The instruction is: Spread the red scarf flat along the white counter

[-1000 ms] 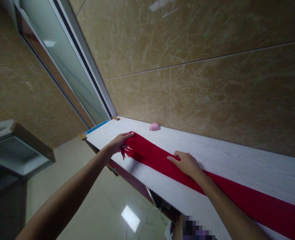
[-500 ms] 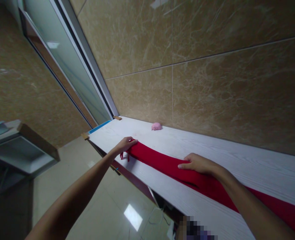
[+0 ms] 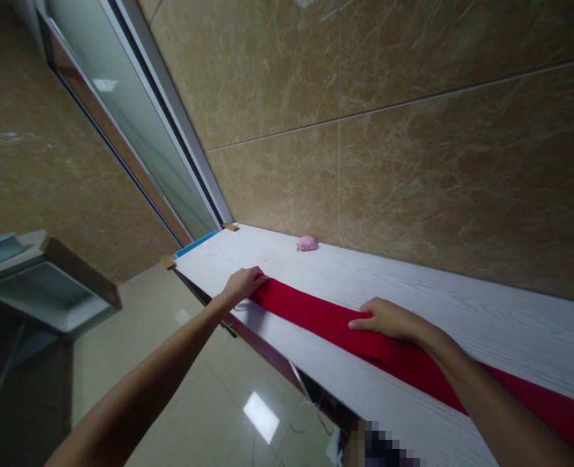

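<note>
A long red scarf (image 3: 310, 311) lies lengthwise along a white wood-grain tabletop (image 3: 462, 288), running off the frame at the lower right. My left hand (image 3: 244, 285) is closed on its far end, thumb on top and fingers behind. Its fringe is mostly hidden by that hand. Farther along, my right hand (image 3: 388, 318) grips the scarf across its width, with the thumb on the near side and the fingertips over the far edge. Between the two hands the cloth is fairly flat and straight, with a small fold near the right hand.
A small pink plush-like object (image 3: 307, 244) sits by the tiled wall (image 3: 413, 162). At the table's left end are a blue strip (image 3: 195, 245) and brown corner pieces (image 3: 168, 263). A glass partition (image 3: 135, 110) stands behind. Cables (image 3: 306, 415) hang below the near edge.
The red fringe that hung below my left hand no longer shows there. My left hand has turned slightly over the scarf's end. My right hand keeps its hold; the view has shifted a little.
</note>
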The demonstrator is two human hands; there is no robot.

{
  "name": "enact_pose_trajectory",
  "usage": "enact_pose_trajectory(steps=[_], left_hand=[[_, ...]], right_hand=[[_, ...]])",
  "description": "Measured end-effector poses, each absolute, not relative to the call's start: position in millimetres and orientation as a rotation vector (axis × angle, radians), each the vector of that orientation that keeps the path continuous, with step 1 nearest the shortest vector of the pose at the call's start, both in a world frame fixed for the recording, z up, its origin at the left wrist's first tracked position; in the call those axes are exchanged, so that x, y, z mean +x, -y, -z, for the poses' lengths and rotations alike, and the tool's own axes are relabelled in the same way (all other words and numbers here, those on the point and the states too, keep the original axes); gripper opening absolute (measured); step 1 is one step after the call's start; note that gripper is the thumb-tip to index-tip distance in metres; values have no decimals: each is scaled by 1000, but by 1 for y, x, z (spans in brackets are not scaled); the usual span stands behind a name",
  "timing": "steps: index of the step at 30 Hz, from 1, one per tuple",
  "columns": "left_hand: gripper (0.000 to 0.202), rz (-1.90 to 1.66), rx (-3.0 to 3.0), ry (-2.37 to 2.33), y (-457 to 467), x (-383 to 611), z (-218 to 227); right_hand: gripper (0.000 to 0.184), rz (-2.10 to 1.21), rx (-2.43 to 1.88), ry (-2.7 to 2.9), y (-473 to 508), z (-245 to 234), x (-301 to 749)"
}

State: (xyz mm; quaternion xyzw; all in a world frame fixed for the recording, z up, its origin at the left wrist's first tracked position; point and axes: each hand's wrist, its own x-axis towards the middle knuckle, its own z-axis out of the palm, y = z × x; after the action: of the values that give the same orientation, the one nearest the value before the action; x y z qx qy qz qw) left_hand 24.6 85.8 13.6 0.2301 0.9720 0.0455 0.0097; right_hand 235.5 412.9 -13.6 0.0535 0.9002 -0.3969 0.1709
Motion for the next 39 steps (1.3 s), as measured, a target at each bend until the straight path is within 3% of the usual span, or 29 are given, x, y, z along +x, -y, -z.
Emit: enact_pose_trajectory(steps=[8,15,21,32,39], left_hand=[[40,123,776,-3102,-92,31,-31],[39,2,844,-3086,-98,8,-46],[35,-70,884,-3021,-101,-1,-22],[39,-281,940,-3018,-91,-1,9],[35,-502,989,-3157,-72,-16,0]], right_hand=[[51,1114,134,-2547,-414,18,232],[56,1169,152,-2495,-413,18,231],[44,1042,153,-2581,-412,15,231],[38,954,151,-2626,-410,13,231],[34,739,184,-2715,-408,2,238]])
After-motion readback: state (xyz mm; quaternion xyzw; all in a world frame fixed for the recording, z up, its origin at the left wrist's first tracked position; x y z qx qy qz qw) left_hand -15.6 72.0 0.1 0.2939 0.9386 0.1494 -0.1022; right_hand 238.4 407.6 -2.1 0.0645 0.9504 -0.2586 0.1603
